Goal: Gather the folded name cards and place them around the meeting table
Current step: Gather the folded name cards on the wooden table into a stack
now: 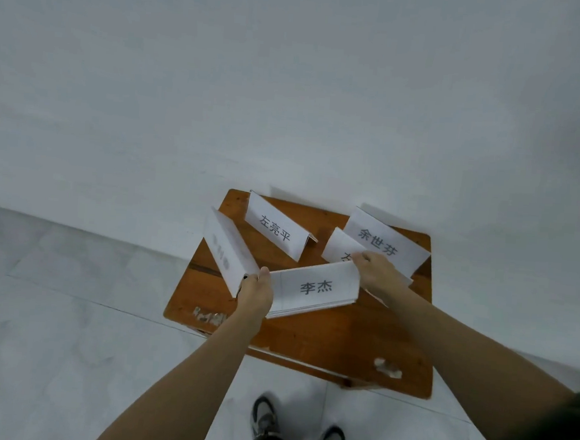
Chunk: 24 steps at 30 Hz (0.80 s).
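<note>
Several white folded name cards with black printed names lie on a small brown wooden table (338, 340). My left hand (258, 291) and my right hand (377, 272) grip the two ends of a flattened stack of cards (314, 290) just above the tabletop. A folded card (228, 250) stands at the table's left edge, touching my left hand. Another card (276, 231) stands tent-like at the back left. A third card (384, 245) stands at the back right. One more card (339, 249) is partly hidden behind my right hand.
The table stands against a plain white wall (291, 82). Pale grey floor tiles (51, 323) surround it. My shoes (298, 430) are just in front of the table's near edge. The tabletop has chipped, worn spots (388, 367) near its front.
</note>
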{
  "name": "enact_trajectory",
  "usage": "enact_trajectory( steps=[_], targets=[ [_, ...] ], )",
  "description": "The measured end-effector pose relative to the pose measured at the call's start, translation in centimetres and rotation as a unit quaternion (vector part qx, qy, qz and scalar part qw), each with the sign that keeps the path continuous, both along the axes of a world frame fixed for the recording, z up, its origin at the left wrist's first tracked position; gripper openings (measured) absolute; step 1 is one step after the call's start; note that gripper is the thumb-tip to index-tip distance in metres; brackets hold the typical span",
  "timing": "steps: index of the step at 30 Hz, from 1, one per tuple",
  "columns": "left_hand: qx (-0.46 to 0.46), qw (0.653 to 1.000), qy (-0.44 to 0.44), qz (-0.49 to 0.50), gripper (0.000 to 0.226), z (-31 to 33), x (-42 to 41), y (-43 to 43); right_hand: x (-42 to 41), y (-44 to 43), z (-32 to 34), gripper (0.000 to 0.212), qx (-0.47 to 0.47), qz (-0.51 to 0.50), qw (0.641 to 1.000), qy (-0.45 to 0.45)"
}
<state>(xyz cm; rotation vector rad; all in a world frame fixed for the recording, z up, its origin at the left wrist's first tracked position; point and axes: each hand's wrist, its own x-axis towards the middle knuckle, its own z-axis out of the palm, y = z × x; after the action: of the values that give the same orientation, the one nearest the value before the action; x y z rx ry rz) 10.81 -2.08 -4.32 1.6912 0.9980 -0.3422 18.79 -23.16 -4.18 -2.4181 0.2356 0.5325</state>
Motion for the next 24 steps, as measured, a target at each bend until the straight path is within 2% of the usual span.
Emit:
enact_trajectory(
  steps=[4,6,9,14,16,20,24],
  targets=[
    [-0.027,0.999,0.016,0.017,0.045,0.0,0.5,-0.6,-0.8,1.1,0.0,0.028,0.126,-0.096,0.986,0.049],
    [-0.024,1.000,0.017,0.003,0.046,-0.2,0.5,-0.4,-1.0,1.1,0.2,0.028,0.155,-0.104,0.980,0.076],
    [0.012,0.999,0.006,-0.046,0.039,0.6,0.4,0.6,-0.3,0.6,0.5,0.036,0.088,-0.041,0.994,0.050],
    [0.158,0.981,-0.079,-0.077,0.023,3.1,0.5,5.2,1.0,2.2,2.9,0.050,-0.013,0.030,0.998,-0.048],
    [0.202,0.972,-0.087,-0.081,0.023,3.8,0.9,8.1,0.7,4.0,4.5,0.050,-0.021,0.053,0.995,-0.082],
    [0.234,0.963,-0.086,-0.106,0.022,4.8,2.8,13.7,0.2,8.3,6.6,0.036,-0.018,0.079,0.988,-0.128],
    [0.226,0.954,-0.080,-0.180,0.024,4.0,6.1,19.0,-0.5,14.9,6.9,0.030,0.017,0.088,0.990,-0.111]
  ],
)
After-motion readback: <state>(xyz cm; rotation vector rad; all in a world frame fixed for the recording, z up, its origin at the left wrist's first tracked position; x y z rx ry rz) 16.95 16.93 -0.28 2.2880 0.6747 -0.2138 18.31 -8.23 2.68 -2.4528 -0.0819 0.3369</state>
